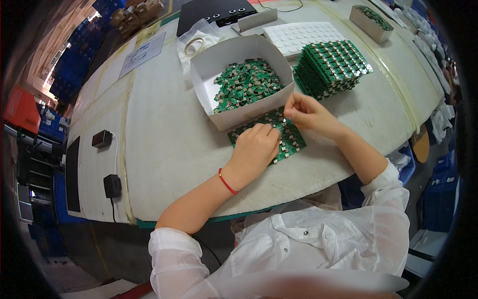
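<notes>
A green circuit board panel (293, 141), dotted with rows of small metal connectors, lies flat on the table in front of me. My left hand (255, 149) rests on its middle with the fingers curled down over it; their tips are hidden. Just above the panel's far right corner, my right hand (311, 117) is closed in a pinch. Whatever it may hold is too small to make out. Behind the panel stands a white open box (249, 110) holding a heap of small separate circuit boards (247, 82). A tall stack of circuit board panels (334, 65) is right of the box.
Behind the stack lies a white tray (301, 37) with rows of round spots. A tape roll (193, 47) sits on clear plastic left of the box. A smaller box of green boards (372, 22) stands far right. Two small black devices (112, 186) (102, 139) with cables lie left.
</notes>
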